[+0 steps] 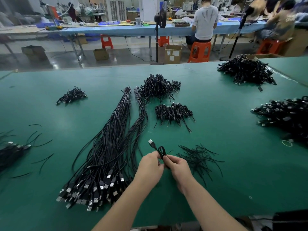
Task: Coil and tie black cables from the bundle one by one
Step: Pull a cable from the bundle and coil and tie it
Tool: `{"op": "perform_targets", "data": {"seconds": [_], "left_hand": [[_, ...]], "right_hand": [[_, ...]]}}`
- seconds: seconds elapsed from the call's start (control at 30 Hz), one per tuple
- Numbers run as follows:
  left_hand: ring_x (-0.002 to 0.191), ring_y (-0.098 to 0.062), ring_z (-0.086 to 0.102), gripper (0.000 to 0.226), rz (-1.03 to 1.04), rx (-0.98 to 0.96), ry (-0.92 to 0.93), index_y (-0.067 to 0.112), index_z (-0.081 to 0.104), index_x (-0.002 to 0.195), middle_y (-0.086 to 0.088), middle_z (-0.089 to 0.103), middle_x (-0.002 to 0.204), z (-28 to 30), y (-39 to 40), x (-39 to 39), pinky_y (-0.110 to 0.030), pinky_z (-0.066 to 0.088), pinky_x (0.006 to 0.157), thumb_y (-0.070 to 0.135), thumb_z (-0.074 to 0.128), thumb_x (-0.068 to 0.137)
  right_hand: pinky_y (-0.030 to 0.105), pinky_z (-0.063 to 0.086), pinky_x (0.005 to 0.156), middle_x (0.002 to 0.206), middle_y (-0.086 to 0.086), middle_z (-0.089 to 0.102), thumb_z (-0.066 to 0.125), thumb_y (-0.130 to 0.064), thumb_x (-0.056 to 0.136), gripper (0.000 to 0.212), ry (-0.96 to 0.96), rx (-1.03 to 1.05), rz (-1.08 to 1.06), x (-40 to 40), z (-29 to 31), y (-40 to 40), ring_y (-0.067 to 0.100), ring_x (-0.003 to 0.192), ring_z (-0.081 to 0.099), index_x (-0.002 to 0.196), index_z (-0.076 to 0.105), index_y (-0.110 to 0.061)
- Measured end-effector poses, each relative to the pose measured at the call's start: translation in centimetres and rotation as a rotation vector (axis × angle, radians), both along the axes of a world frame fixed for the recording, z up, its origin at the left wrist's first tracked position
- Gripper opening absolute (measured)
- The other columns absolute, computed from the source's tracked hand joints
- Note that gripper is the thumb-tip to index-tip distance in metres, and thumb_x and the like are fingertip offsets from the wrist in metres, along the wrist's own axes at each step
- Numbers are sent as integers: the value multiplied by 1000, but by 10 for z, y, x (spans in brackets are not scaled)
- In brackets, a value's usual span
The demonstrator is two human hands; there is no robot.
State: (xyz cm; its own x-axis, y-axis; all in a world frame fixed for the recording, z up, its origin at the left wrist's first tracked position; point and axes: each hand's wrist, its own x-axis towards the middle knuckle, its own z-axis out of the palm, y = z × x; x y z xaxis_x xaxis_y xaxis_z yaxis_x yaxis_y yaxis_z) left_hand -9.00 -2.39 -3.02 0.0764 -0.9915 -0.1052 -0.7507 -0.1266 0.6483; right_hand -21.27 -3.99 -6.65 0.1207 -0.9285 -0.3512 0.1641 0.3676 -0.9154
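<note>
Here we sit at a green table in a workshop | left hand and right hand pinch a coiled cable above its near middle | bundle lies left, twist ties right | coiled piles beyond | far edge meets an aisle with orange stools.
</note>
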Motion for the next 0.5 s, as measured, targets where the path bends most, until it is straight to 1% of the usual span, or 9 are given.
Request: {"op": "perform_targets", "data": {"seconds": [0.03, 0.1, 0.17, 0.23, 0.3, 0.37, 0.4, 0.43, 0.5], "left_hand": [[80, -12, 60, 13, 2, -19, -25, 18, 62, 107, 5, 64, 93, 2, 0, 0, -20, 47, 69, 21, 65, 94], [94, -18, 60, 15, 18, -56, -84, 16, 61, 108, 2, 64, 101, 4, 1, 1, -27, 47, 79, 23, 64, 95], [100, -18, 59, 13, 18, -108, -129, 16, 59, 107, 3, 61, 102, 5, 3, 4, -25, 43, 81, 23, 62, 97], [101, -18, 58, 15, -45, -222, -163, 17, 58, 108, 7, 55, 100, 6, 6, 8, -20, 37, 80, 18, 64, 95], [106, -20, 54, 36, -201, -435, -316, 17, 59, 115, 5, 56, 108, 8, 7, 13, -23, 36, 88, 10, 74, 83], [122, -26, 48, 66, -348, -603, -543, 17, 60, 127, -1, 58, 130, 9, 6, 20, -33, 32, 101, 6, 80, 66], [134, -30, 43, 73, -392, -613, -611, 17, 60, 133, -3, 54, 142, 12, 4, 24, -40, 27, 108, 5, 81, 64], [143, -32, 37, 75, -425, -602, -645, 17, 59, 136, -3, 51, 148, 17, 2, 27, -47, 21, 114, 7, 81, 65], [147, -25, 37, 63, -470, -601, -640, 17, 61, 135, 2, 56, 145, 23, -3, 36, -53, 14, 118, 13, 81, 75]], "right_hand": [[33, 56, 87, 90, 9, 77, 68, -15, 94, 12, 8, 6, 0, 2, 1, 0, 17, 85, 70, 99, 78, -9], [26, 52, 78, 80, 3, 74, 68, -17, 94, 16, 50, 9, -11, 3, 2, -3, 12, 77, 66, 102, 76, -5], [22, 45, 71, 71, 2, 66, 67, -18, 95, 18, 84, 24, -40, 2, 3, -7, 12, 70, 58, 100, 74, -2], [25, 43, 71, 69, 5, 62, 65, -16, 96, 17, 54, 58, -37, -2, 6, -11, 15, 69, 54, 99, 74, -1], [27, 43, 68, 66, 6, 62, 63, -14, 96, 16, -52, 103, 45, -7, 11, -13, 16, 66, 54, 94, 73, -2], [24, 45, 64, 65, 4, 61, 61, -14, 97, 21, -99, 125, 193, -10, 17, -14, 13, 62, 56, 82, 75, -9], [23, 47, 64, 67, 4, 61, 61, -15, 97, 26, -87, 122, 264, -11, 21, -15, 12, 62, 57, 76, 76, -13], [23, 49, 66, 70, 4, 62, 61, -15, 98, 28, -72, 120, 314, -12, 24, -15, 10, 62, 58, 75, 77, -14], [27, 51, 75, 76, 5, 66, 61, -15, 98, 23, -66, 136, 340, -12, 30, -17, 9, 63, 60, 83, 78, -11]]}}
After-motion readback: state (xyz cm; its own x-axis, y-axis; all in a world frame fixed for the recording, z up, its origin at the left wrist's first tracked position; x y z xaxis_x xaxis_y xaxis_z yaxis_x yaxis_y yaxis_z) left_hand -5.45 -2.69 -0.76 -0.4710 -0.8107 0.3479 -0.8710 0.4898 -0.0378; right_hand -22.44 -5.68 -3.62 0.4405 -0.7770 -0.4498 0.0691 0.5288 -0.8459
